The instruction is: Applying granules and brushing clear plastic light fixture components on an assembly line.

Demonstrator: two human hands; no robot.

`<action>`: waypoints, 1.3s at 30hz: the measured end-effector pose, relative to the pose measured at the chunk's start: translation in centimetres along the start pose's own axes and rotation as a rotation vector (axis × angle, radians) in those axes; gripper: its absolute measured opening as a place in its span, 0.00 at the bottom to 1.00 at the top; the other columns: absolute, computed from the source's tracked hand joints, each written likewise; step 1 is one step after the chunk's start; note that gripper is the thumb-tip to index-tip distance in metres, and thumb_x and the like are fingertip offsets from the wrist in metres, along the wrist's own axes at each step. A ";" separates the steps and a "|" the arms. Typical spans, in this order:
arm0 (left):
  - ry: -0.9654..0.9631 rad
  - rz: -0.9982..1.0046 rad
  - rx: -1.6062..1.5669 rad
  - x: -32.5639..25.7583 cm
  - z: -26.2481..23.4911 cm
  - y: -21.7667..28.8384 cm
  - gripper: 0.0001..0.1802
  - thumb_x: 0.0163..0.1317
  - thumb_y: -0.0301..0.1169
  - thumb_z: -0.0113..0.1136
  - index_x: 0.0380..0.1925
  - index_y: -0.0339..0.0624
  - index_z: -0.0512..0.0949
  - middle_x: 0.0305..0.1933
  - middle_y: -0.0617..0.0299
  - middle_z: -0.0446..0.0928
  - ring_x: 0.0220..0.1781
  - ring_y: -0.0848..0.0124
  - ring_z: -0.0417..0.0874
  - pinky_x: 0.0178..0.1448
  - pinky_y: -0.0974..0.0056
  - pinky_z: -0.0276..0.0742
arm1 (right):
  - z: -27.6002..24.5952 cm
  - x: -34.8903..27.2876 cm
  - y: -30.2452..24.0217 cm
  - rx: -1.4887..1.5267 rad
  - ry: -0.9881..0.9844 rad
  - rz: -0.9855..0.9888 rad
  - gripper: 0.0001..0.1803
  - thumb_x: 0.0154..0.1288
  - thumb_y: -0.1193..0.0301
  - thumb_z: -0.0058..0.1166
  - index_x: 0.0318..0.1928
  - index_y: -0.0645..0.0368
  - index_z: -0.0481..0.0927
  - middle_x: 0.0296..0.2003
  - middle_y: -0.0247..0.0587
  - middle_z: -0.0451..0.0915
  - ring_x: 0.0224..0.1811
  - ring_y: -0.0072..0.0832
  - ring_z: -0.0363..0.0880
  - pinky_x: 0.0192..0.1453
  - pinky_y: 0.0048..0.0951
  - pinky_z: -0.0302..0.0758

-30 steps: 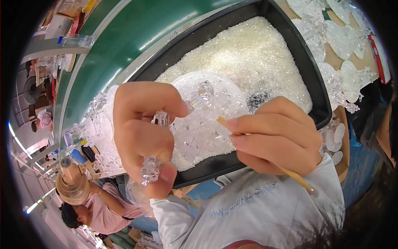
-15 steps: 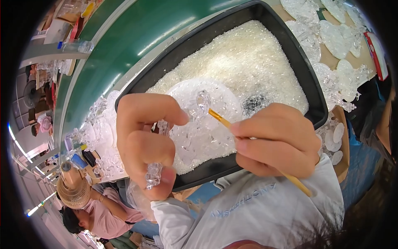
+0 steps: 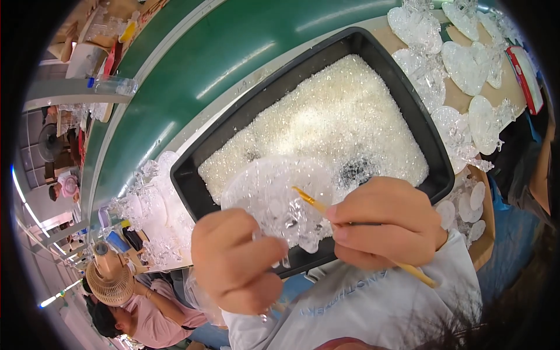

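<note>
While both hands work over the black tray [image 3: 431, 151]:
Left hand [image 3: 236, 265]: fingers clamped on clear disc [image 3: 274, 192].
Right hand [image 3: 388, 224]: fingers pinched on brush [image 3: 312, 200], tip pointing left onto the disc.

Clear round plastic disc [image 3: 271, 192] dotted with crystals, tilted above black tray, thin wooden stick [image 3: 315, 204] apparently touching it

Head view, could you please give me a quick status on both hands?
Left hand gripping clear plastic piece. Right hand pinching thin brush, tip on piece. Black tray of clear beads beneath; nothing blocking.
</note>
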State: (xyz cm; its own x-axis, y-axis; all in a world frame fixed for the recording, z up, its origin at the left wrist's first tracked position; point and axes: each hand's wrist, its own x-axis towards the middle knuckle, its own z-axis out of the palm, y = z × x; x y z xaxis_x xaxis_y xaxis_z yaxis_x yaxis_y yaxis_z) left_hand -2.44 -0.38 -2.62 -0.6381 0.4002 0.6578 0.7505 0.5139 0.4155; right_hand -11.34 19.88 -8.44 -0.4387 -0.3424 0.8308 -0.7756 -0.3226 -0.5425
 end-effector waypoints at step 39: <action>-0.124 0.145 0.116 0.8 1.3 1.3 0.06 0.42 0.28 0.58 0.22 0.44 0.72 0.35 0.59 0.81 0.19 0.75 0.61 0.21 0.70 0.57 | -1.0 1.2 -0.2 0.320 -0.094 0.458 0.12 0.36 0.87 0.58 0.27 0.63 0.81 0.26 0.50 0.83 0.18 0.28 0.76 0.20 0.23 0.71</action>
State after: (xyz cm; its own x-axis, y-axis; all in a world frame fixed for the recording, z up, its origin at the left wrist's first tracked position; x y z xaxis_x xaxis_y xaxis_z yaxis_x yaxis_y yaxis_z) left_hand -2.20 1.57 -2.41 -0.5468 0.5623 0.6203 0.8156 0.5251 0.2429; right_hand -12.12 20.40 -7.20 -0.6445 -0.5829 0.4949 -0.3332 -0.3685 -0.8679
